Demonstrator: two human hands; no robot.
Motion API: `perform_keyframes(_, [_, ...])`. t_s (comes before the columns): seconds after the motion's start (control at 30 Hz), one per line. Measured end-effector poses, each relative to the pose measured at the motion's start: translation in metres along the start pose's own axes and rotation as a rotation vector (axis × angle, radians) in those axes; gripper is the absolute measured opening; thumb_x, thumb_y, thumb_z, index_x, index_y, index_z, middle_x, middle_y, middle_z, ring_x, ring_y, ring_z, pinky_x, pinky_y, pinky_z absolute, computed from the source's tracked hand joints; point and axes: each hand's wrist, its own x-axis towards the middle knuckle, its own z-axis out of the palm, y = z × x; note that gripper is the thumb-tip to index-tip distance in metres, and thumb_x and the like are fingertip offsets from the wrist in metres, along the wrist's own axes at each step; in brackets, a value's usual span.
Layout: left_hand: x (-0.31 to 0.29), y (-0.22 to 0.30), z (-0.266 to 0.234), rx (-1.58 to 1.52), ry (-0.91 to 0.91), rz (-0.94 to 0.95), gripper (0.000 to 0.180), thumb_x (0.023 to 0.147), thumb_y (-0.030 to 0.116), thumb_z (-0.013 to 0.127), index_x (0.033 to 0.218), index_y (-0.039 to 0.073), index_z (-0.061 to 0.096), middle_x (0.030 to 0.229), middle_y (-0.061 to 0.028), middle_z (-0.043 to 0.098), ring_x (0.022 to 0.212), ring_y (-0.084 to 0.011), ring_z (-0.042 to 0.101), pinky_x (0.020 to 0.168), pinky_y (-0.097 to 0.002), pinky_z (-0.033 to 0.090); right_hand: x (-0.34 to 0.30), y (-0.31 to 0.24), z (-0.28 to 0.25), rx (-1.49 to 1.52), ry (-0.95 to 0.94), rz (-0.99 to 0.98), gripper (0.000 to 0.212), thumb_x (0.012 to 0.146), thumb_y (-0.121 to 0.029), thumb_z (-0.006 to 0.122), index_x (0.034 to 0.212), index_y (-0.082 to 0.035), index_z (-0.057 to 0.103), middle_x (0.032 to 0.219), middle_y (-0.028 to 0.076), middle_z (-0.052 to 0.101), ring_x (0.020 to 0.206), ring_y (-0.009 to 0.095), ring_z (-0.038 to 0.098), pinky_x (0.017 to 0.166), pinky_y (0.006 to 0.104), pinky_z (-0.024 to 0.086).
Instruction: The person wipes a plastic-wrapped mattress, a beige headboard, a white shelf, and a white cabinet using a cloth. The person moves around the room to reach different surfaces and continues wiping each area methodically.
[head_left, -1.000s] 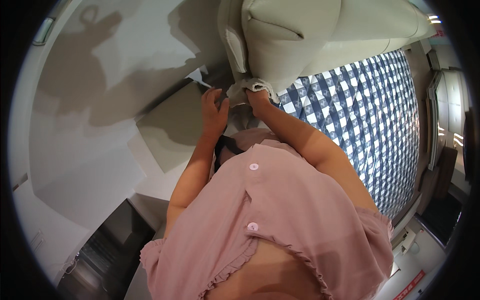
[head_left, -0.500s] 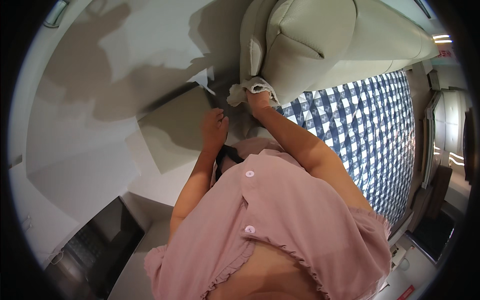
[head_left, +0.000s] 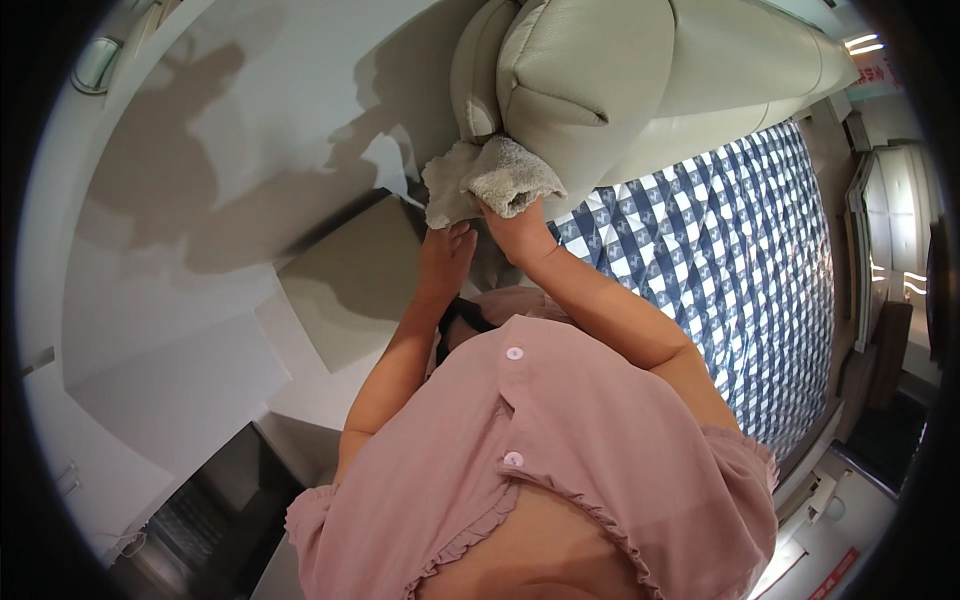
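A pale, textured cleaning cloth [head_left: 512,172] is in my right hand [head_left: 522,232], bunched over the fingers beside the lower corner of a cream leather sofa [head_left: 590,80]. The cloth hides most of those fingers. Its thinner left part hangs down to my left hand [head_left: 447,258], whose bent fingers close at its lower edge. Both hands are close together in front of my body, the left one slightly lower.
A blue-and-white checked bed cover [head_left: 700,280] spreads to the right. On the left stands a cabinet with a beige top [head_left: 350,280], against a white wall [head_left: 300,60] with shadows. A dark screen [head_left: 220,500] lies at lower left.
My left hand has come up to the cloth's lower edge and its fingers have closed there. The cloth has spread wider, and my right hand has turned with it beside the sofa.
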Motion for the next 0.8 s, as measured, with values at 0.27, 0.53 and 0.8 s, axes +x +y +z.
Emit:
perform_keyframes(0.27, [0.008,0.04,-0.003,0.146,0.043,0.29,0.036,0.089,0.005,0.064,0.123,-0.004,0.055,0.114,-0.0107,0.065,0.102,-0.0152,0.061,0.088,-0.0292,0.048,0.002,-0.04,-0.025,0.063,0.154,-0.373,0.036,0.077,-0.02,0.071,0.11,-0.007,0.064,0.113,0.015,0.063,0.105,0.037,0.058,0.088,0.047,0.047])
perform_keyframes(0.53, [0.005,0.048,-0.015,-0.41,0.015,-0.125,0.046,0.092,0.009,0.06,0.135,0.001,0.046,0.123,-0.0084,0.06,0.111,-0.0179,0.057,0.093,-0.0299,0.046,-0.011,0.006,-0.002,-0.192,-0.024,-0.351,0.039,0.071,-0.015,0.072,0.109,-0.006,0.066,0.123,0.021,0.057,0.108,0.038,0.059,0.086,0.0463,0.052])
perform_keyframes(0.8, [0.005,0.039,-0.007,-1.098,-0.136,-0.45,0.045,0.102,0.034,0.047,0.139,0.009,0.045,0.131,-0.0063,0.057,0.119,-0.0209,0.056,0.093,-0.0382,0.053,-0.01,0.02,-0.009,-0.31,-0.255,-0.071,0.035,0.068,-0.012,0.071,0.102,-0.004,0.067,0.116,0.024,0.056,0.107,0.037,0.059,0.084,0.0436,0.054])
